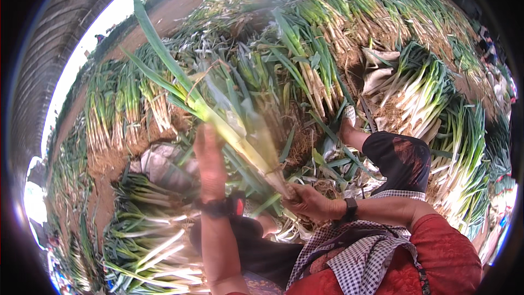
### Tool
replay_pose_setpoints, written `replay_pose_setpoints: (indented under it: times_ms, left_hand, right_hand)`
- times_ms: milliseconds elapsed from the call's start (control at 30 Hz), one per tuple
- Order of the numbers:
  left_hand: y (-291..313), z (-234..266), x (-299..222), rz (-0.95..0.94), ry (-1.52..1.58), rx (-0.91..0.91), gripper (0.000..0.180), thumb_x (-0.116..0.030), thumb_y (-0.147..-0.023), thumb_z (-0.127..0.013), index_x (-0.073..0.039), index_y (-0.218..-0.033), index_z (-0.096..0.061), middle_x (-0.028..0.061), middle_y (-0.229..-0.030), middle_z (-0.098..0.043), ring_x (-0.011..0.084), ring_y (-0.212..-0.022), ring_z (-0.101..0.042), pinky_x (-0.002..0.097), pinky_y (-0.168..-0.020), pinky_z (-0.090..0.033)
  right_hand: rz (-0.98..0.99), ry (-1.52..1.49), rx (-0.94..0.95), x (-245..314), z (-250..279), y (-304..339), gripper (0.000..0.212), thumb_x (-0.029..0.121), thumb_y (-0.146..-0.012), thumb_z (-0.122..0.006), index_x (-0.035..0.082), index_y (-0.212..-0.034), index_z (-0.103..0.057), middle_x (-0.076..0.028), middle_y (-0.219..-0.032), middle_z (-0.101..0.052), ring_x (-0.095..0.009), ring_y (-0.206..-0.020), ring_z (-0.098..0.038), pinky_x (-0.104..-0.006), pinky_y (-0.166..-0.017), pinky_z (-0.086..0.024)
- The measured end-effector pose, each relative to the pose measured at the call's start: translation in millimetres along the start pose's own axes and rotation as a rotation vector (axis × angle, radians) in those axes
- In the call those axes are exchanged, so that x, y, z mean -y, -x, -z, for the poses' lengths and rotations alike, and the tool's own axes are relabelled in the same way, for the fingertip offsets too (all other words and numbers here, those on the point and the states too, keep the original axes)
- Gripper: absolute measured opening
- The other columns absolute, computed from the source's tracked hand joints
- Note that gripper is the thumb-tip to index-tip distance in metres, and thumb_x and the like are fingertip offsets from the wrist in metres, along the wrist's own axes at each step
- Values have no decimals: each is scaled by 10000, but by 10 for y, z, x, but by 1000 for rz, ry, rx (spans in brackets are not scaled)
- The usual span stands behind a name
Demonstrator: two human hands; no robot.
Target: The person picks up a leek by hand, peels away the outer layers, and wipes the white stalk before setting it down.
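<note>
A long leek (240, 143) slants across the middle, its green leaves up to the left and its pale root end down to the right. My right hand (312, 203) is closed around that root end. My left hand (209, 153) is beside the stalk, where the green turns pale; motion smears its fingers, so their hold cannot be made out. A blurred, pale yellowish strip of leaf (262, 134) runs along the leek's right side. Each wrist wears a dark band.
Trimmed leeks (155, 248) lie in a pile at lower left, and a white-stemmed pile (420, 93) lies at right. Untrimmed bundles (117, 109) stand farther off. A pale sack (169, 166) rests left of my hand. My bent leg (397, 158) and foot are at right, among loose leaves.
</note>
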State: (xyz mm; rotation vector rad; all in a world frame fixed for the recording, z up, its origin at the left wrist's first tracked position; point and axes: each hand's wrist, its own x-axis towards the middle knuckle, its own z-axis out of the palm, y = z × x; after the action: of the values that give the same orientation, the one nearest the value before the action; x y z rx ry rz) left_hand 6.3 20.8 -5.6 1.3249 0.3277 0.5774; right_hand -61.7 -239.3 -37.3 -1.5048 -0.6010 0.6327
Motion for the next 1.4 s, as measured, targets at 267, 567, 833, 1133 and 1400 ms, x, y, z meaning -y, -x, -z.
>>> replay_pose_setpoints:
  times_ms: [267,567,833,1133,1400]
  left_hand:
    - [76,-111,-412,142,611,193,366,-388,-943,-602,-52,-1076,-545,10,-819,-529,125,-713,-470,271,-692,-434]
    - [131,-199,-318,35,488,95,325,-420,-936,-603,-103,-999,-565,11,-759,-535,140,-705,-510,280,-671,-438]
    - [148,-262,-298,72,569,184,353,-449,-944,-575,-100,-985,-538,14,-737,-484,140,-642,-443,273,-610,-379]
    - [-78,-105,-528,-46,504,143,387,-481,-932,-580,-103,-982,-515,5,-735,-470,114,-623,-413,265,-587,-364]
    - [-16,-244,-347,18,440,33,322,-396,-933,-617,-98,-1022,-533,44,-828,-566,136,-688,-498,271,-618,-427]
  right_hand:
    - [138,212,135,-289,8,-201,328,117,-885,-685,-32,-1108,-496,-76,-775,-577,-104,-690,-524,-287,-607,-462]
    - [3,-574,125,394,11,-1065,354,295,-953,-613,5,-1154,-580,-37,-970,-633,-75,-851,-584,-246,-697,-499]
    - [-174,-902,-388,-355,185,-1278,184,179,-938,-590,5,-991,-606,-41,-873,-642,-110,-681,-593,-273,-585,-527]
    - [-475,1119,286,-1803,1304,11,245,227,-900,-563,-7,-903,-637,-191,-920,-661,-360,-832,-647,-454,-694,-492]
    - [82,-87,99,-276,572,-884,337,227,-868,-696,5,-1085,-566,-73,-970,-622,-148,-876,-591,-310,-799,-487]
